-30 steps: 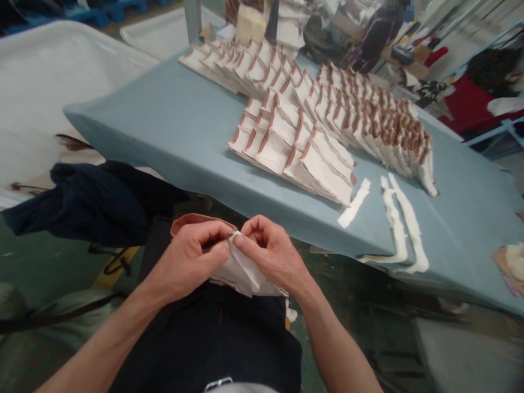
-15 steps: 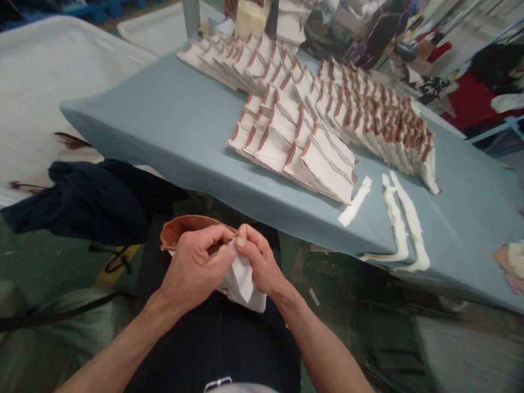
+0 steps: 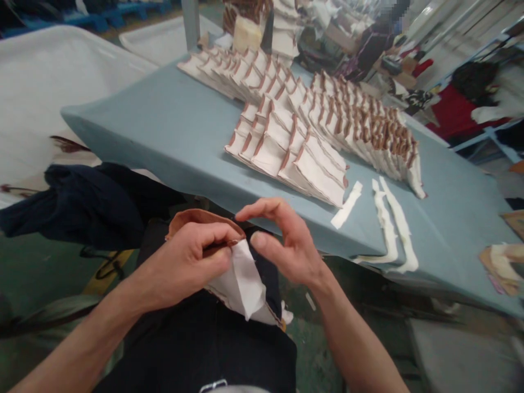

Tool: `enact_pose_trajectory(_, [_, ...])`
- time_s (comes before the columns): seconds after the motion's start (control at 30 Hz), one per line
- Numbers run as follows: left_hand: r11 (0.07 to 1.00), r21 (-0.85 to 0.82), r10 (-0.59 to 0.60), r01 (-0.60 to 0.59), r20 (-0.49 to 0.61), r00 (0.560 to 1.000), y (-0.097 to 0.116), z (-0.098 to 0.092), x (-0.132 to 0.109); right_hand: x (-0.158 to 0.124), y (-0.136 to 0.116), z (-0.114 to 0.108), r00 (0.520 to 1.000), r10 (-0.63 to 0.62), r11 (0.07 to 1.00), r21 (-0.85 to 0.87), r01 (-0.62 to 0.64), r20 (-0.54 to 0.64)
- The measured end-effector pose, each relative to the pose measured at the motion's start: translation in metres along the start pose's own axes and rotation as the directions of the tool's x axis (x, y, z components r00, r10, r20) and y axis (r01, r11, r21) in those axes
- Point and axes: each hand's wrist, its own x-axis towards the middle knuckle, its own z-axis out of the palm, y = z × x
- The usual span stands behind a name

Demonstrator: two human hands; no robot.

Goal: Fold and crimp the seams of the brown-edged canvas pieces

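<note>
Over my lap, my left hand [image 3: 192, 262] pinches the edge of a sewn piece [image 3: 237, 284] with a white backing and a brown leather-like band. Its brown band [image 3: 200, 216] curves up behind my left fingers. A white flap hangs down from the pinched edge. My right hand [image 3: 284, 240] is off the piece, just to its right, with thumb and forefinger spread apart and nothing between them. Much of the piece's left part is hidden behind my left hand.
Rows of similar white pieces with brown edges [image 3: 286, 147] lie overlapped on the blue-grey table [image 3: 135, 120]. White strips [image 3: 385, 218] lie at its front edge, two drooping over. At left are a white bin [image 3: 53, 82] and dark cloth [image 3: 82, 202].
My right hand has let go of the edge of the piece and moved up and to the right, its fingers spreading. My left hand keeps its pinch, and the white flap shows more.
</note>
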Motion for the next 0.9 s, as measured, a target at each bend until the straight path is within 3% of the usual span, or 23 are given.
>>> enact_pose_trajectory(0.1, [0.999,0.017,0.034,-0.034,0.021,0.999,0.004,-0.004,-0.001,0.007,-0.014,-0.002,0.964,-0.117,0.954,-0.242,0.176,0.237])
enact_pose_trajectory(0.2, [0.997,0.056,0.061,-0.062,0.013,0.998,0.005,-0.008,-0.005,0.016,-0.013,-0.002,0.928,-0.173,0.858,-0.412,0.307,0.330])
enact_pose_trajectory(0.33, [0.996,0.093,0.007,-0.004,-0.034,0.999,0.002,-0.011,-0.012,0.023,-0.010,-0.004,0.892,-0.091,0.821,-0.473,0.319,0.443])
enact_pose_trajectory(0.53, [0.988,0.147,0.064,-0.049,-0.099,0.993,0.000,-0.006,-0.013,0.020,-0.014,-0.001,0.909,0.132,0.940,-0.342,0.013,0.396])
enact_pose_trajectory(0.67, [0.941,0.309,0.194,-0.134,-0.170,0.966,-0.005,0.002,-0.017,0.016,-0.011,0.006,0.889,0.271,0.963,-0.110,-0.248,0.368])
enact_pose_trajectory(0.73, [0.877,0.413,0.336,-0.245,-0.163,0.928,-0.012,0.005,-0.019,0.013,-0.008,0.010,0.861,0.339,0.922,0.047,-0.383,0.379])
enact_pose_trajectory(0.8, [0.784,0.491,0.492,-0.381,-0.117,0.863,-0.020,0.006,-0.019,0.010,-0.004,0.013,0.829,0.387,0.857,0.173,-0.485,0.405])
enact_pose_trajectory(0.9, [0.688,0.474,0.648,-0.549,-0.061,0.759,-0.033,0.005,-0.015,0.005,0.004,0.019,0.801,0.415,0.773,0.296,-0.561,0.431])
